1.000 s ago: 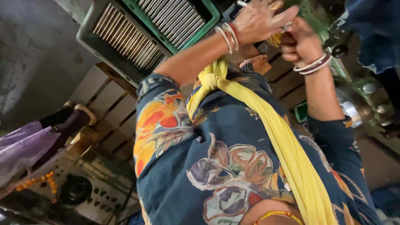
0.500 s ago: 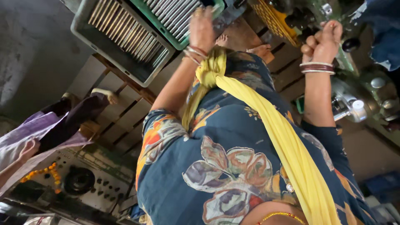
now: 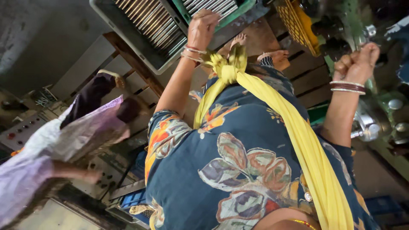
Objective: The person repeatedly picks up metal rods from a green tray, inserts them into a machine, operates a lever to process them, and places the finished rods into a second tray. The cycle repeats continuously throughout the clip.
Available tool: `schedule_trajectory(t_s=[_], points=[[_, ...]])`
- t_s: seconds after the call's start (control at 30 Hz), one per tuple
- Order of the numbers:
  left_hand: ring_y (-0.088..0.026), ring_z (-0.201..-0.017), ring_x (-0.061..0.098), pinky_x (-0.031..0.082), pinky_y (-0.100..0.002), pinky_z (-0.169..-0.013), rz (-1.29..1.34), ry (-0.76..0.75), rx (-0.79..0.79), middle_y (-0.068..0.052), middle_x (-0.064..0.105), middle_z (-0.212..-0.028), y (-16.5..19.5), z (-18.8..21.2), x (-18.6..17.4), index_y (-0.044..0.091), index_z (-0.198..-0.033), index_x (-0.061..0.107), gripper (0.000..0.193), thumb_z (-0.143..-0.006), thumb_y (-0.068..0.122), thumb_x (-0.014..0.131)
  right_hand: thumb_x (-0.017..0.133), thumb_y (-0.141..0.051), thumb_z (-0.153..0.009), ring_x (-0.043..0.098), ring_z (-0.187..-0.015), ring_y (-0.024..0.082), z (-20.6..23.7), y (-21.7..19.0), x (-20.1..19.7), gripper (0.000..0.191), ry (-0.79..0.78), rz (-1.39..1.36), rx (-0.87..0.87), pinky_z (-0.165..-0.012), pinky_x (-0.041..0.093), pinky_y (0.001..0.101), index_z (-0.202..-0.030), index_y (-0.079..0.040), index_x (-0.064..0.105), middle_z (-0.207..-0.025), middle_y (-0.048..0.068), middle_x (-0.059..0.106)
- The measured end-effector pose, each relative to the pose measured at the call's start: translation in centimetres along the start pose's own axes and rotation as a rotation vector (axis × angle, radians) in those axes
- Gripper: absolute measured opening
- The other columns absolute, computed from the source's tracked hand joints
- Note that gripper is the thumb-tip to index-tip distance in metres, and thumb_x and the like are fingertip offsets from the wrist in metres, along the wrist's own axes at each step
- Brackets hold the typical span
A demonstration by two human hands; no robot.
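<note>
Left hand [image 3: 203,26]: fingers curled down onto the thin silvery metal rods [image 3: 213,6] at the far centre; whether pinching one, cannot tell.
Rods' place: lying side by side in a green plastic crate [image 3: 243,7], just right of a grey plastic crate [image 3: 128,34] filled with more of the same.
Right hand [image 3: 357,64]: pressed into a fist, far right, beside the green metal machine [image 3: 353,19]; anything inside the fist, not visible.
Just changed: a second ago both hands together at the right; since then left hand across to the green crate, right fist lifted clear, probably reaching for fresh stock.
Containers: yellow mesh basket [image 3: 296,21] far right; blue crate [image 3: 133,199] near left.
Signs: pale control panel [image 3: 21,130] at left, round red and dark buttons.
</note>
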State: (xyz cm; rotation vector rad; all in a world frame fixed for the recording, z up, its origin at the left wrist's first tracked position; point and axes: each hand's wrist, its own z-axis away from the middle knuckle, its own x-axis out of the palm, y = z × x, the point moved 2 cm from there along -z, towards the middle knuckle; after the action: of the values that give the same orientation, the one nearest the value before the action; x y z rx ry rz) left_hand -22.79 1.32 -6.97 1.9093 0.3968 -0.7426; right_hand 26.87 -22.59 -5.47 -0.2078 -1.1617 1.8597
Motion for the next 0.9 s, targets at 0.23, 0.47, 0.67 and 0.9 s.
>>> schedule_trajectory(t_s=[0.23, 0.47, 0.67, 0.9], points=[[-0.032, -0.110, 0.066, 0.057, -0.039, -0.092, -0.494, 0.278, -0.535, -0.012, 0.068, -0.125, -9.3, 1.3, -7.0, 0.012, -0.119, 0.072, 0.031, -0.089, 0.013, 0.069, 0.062, -0.030, -0.120, 0.026, -0.057, 0.010, -0.4, -0.8, -2.1, 0.015, 0.042, -0.035, 0.019, -0.047, 0.022, 0.0240, -0.113, -0.018, 0.055, -0.072, -0.003, 0.029], [-0.040, -0.115, 0.061, 0.058, -0.045, -0.083, -0.934, -0.123, -0.252, -0.024, 0.061, -0.131, -12.0, 2.4, -6.6, 0.005, -0.131, 0.063, 0.034, -0.097, 0.006, 0.059, 0.062, -0.033, -0.120, 0.027, -0.058, 0.010, -0.5, -0.7, -1.8, 0.018, 0.083, 0.047, 0.056, -0.050, 0.023, 0.0260, -0.115, -0.018, 0.055, -0.073, -0.003, 0.030], [-0.039, -0.105, 0.066, 0.061, -0.043, -0.076, -0.892, -0.311, -0.229, -0.019, 0.062, -0.125, -10.5, 1.8, -6.3, 0.006, -0.124, 0.061, 0.028, -0.097, 0.002, 0.062, 0.061, -0.034, -0.121, 0.024, -0.055, 0.008, 0.2, 0.0, -1.0, 0.019, -0.014, 0.101, 0.066, -0.047, 0.020, 0.0224, -0.119, -0.016, 0.056, -0.076, -0.003, 0.030], [-0.025, -0.076, 0.068, 0.061, -0.042, -0.068, 0.260, 0.537, -0.436, -0.017, 0.067, -0.098, -12.7, -1.1, -7.1, 0.005, -0.111, 0.059, 0.009, -0.103, 0.009, 0.059, 0.062, -0.034, -0.120, 0.024, -0.054, 0.005, -0.5, 1.0, -0.2, 0.021, -0.087, -0.285, 0.365, -0.045, 0.019, 0.0186, -0.113, -0.015, 0.060, -0.070, -0.006, 0.027]])
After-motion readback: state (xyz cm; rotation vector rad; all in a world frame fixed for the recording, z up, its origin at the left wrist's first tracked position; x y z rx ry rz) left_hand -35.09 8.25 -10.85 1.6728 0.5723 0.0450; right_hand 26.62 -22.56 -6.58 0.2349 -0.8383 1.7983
